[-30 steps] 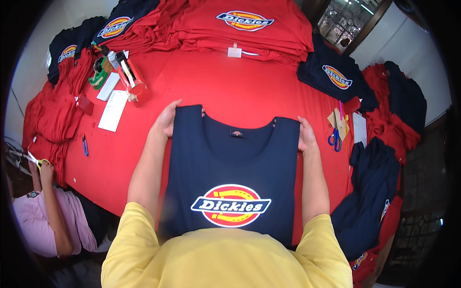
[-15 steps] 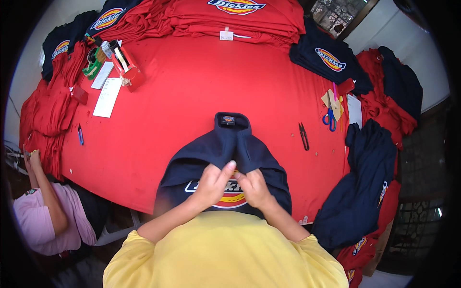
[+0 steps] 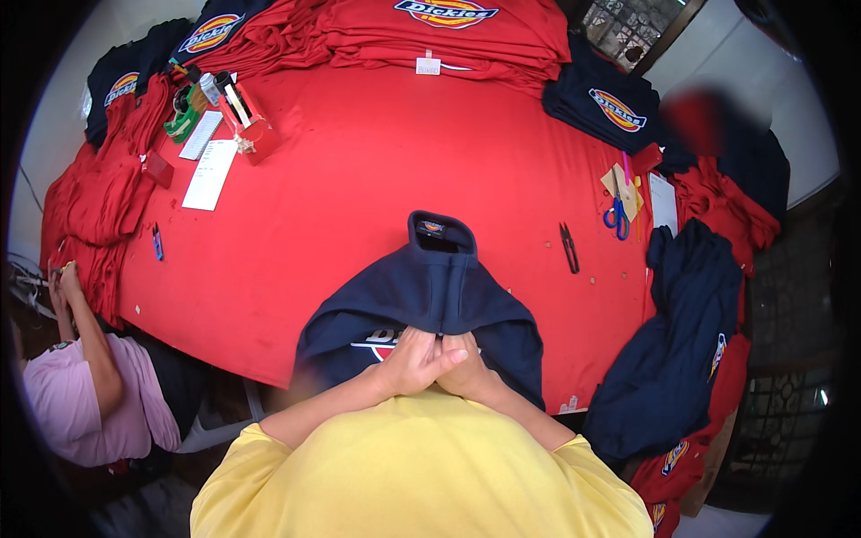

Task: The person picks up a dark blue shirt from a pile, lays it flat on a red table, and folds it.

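Note:
A navy stand-collar sweatshirt with a front placket lies before me, its collar pointing away. A printed emblem on its chest is partly covered by my hands. My left hand is closed on the cloth at the near end of the placket, its thumb lying across toward the other hand. Right beside it, touching, my right hand grips the same spot. The fingertips of both are hidden, so any small part between them cannot be made out. The placket edges lie together between collar and hands.
Thread snips and blue-handled scissors lie right on the red-covered table. Red garments are piled at the back, navy ones at right. At far left a co-worker in a pink shirt handles red cloth.
Both my hands have moved toward my body and come together, drawing the placket down with them. The opening below the collar has closed up, and the fold of cloth covers more of the emblem.

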A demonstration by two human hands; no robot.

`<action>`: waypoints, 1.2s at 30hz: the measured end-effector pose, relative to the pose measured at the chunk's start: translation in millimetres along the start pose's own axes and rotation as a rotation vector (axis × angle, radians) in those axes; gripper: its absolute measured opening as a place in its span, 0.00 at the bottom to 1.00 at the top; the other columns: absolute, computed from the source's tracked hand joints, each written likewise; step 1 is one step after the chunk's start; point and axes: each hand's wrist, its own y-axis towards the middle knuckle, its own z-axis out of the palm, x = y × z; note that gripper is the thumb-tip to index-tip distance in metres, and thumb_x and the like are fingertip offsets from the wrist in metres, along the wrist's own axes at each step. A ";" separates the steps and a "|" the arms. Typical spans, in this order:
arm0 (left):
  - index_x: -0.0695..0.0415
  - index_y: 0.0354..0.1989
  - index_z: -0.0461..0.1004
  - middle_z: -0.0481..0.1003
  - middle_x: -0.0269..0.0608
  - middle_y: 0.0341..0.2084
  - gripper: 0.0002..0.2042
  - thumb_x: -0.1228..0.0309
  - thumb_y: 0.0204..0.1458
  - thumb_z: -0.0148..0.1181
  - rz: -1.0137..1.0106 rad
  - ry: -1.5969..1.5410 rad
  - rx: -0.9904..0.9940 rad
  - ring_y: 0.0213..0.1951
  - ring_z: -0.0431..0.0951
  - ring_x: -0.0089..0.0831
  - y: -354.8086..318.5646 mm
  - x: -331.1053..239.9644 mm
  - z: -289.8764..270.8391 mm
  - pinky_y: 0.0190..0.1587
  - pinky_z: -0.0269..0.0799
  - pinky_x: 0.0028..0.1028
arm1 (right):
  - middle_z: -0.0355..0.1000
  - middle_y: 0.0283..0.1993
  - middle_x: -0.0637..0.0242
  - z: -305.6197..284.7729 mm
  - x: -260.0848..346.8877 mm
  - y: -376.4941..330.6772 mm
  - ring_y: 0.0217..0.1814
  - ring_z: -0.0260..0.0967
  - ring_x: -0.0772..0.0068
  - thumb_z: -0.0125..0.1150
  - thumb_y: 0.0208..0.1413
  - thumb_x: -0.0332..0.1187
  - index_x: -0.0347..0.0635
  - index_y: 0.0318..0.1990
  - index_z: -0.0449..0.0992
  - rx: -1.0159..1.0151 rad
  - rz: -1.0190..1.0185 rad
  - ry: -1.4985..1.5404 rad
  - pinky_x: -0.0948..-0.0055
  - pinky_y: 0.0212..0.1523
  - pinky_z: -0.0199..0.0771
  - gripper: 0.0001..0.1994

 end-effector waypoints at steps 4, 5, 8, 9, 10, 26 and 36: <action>0.72 0.64 0.51 0.57 0.61 0.62 0.36 0.55 0.57 0.51 -0.040 -0.037 -0.041 0.64 0.57 0.51 1.8 0.6 0.3 0.65 0.50 0.39 | 0.67 0.43 0.36 -2.2 4.3 5.9 0.42 0.66 0.32 0.55 0.49 0.24 0.27 0.51 0.64 0.027 0.022 0.007 0.49 0.38 0.69 0.20; 0.72 0.64 0.51 0.58 0.61 0.61 0.35 0.55 0.57 0.52 -0.053 -0.040 -0.045 0.63 0.59 0.50 2.6 0.1 -0.3 0.64 0.51 0.39 | 0.67 0.42 0.36 -1.6 3.9 5.3 0.41 0.66 0.33 0.55 0.49 0.24 0.28 0.50 0.64 0.026 0.031 0.001 0.49 0.37 0.69 0.19; 0.72 0.63 0.54 0.60 0.61 0.60 0.34 0.57 0.56 0.53 -0.055 -0.031 -0.060 0.62 0.60 0.50 3.8 -0.5 0.5 0.64 0.52 0.38 | 0.68 0.40 0.37 -0.8 2.6 4.0 0.38 0.67 0.33 0.55 0.50 0.24 0.28 0.50 0.64 0.034 0.056 -0.009 0.48 0.34 0.68 0.19; 0.72 0.62 0.54 0.60 0.61 0.60 0.34 0.57 0.56 0.53 -0.056 -0.022 -0.065 0.62 0.60 0.50 4.3 -0.5 0.4 0.64 0.52 0.38 | 0.68 0.40 0.37 -1.7 2.8 5.4 0.38 0.67 0.33 0.55 0.50 0.25 0.28 0.50 0.64 0.042 0.062 -0.008 0.47 0.34 0.69 0.19; 0.72 0.62 0.54 0.60 0.61 0.60 0.33 0.58 0.56 0.53 -0.057 -0.012 -0.069 0.62 0.60 0.50 5.2 -0.5 0.0 0.64 0.52 0.38 | 0.68 0.39 0.37 -2.7 2.8 6.9 0.38 0.67 0.33 0.55 0.50 0.25 0.28 0.50 0.63 0.051 0.068 -0.008 0.47 0.34 0.69 0.19; 0.67 0.51 0.69 0.72 0.57 0.47 0.25 0.56 0.57 0.53 -0.033 0.839 0.005 0.56 0.65 0.51 -11.9 8.5 -0.5 0.59 0.58 0.42 | 0.76 0.32 0.57 -99.2 -80.3 21.5 0.27 0.74 0.73 0.49 0.64 0.41 0.30 0.39 0.75 -0.234 0.850 0.317 0.76 0.26 0.75 0.18; 0.59 0.35 0.74 0.75 0.44 0.34 0.10 0.75 0.42 0.63 -0.481 0.836 -0.015 0.38 0.73 0.43 -95.6 -40.7 -107.5 0.44 0.69 0.37 | 0.69 0.51 0.57 34.4 31.3 18.5 0.41 0.74 0.68 0.49 0.60 0.26 0.35 0.52 0.71 0.474 0.368 0.542 0.73 0.43 0.74 0.14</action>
